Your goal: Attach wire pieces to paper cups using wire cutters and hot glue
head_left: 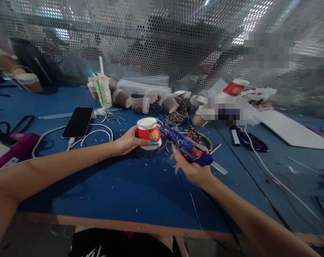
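Over the blue table, my left hand point(128, 141) is closed around a red and white paper cup point(144, 134) with a round gold emblem. A thin cord runs around the cup near its rim. My right hand point(195, 169) grips a blue hot glue gun point(179, 137) with an orange part near its back. The gun's nozzle points at the upper right side of the cup, close to the rim. Whether the tip touches the cup I cannot tell. Under the gun lies a clear glue stick point(219, 167).
Behind stand several twine-wrapped cups point(140, 105), tangled cord point(180, 114) and a drink carton point(103, 91). At left lie a phone point(77, 122) on a white cable and a magenta glue gun point(13, 150). Scissors point(249, 139) and a white board point(293, 128) lie right. A perforated metal screen point(162, 39) rises behind.
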### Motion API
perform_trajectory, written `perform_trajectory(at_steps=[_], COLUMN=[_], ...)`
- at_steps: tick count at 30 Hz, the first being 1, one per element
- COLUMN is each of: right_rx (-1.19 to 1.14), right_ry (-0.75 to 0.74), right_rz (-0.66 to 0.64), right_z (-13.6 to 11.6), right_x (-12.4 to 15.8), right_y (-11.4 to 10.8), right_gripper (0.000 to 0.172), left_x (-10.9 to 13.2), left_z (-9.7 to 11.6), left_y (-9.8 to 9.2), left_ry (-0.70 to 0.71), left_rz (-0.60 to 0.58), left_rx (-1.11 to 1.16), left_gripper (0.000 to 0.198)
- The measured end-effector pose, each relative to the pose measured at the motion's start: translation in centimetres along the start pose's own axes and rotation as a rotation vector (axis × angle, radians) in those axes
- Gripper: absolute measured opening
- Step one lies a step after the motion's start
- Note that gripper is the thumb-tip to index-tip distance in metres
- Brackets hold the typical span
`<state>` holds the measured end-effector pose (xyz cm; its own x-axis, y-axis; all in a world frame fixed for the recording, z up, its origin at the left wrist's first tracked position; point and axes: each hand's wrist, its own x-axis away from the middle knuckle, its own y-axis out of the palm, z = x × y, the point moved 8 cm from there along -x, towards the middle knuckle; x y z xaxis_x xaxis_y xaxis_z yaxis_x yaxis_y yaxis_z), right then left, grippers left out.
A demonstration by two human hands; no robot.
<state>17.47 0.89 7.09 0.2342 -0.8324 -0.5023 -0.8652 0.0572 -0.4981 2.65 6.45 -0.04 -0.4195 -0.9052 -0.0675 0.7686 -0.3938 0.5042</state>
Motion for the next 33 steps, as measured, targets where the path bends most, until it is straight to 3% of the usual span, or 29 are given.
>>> perform_trajectory(at_steps=[8,21,33], right_rx=[0.060,0.006,0.032], right_ry=[-0.045,0.003,-0.004], right_rz=[-0.031,0.008,0.047], right_z=[-0.6,0.3,0.5], right_x=[0.2,0.1,0.0], right_y=[0.1,0.1,-0.1], right_gripper=[0.017,0.018,0.009], left_x=[0.1,-0.2,-0.2], left_z=[-0.2,-0.4,-0.3], left_y=[0.0,-0.3,-0.1], left_ry=[-0.030,-0.039,-0.037], left_rz=[0.000,-0.033,-0.078], left_rx=[0.000,0.059,0.035], left_gripper=[0.054,0.055,0.051])
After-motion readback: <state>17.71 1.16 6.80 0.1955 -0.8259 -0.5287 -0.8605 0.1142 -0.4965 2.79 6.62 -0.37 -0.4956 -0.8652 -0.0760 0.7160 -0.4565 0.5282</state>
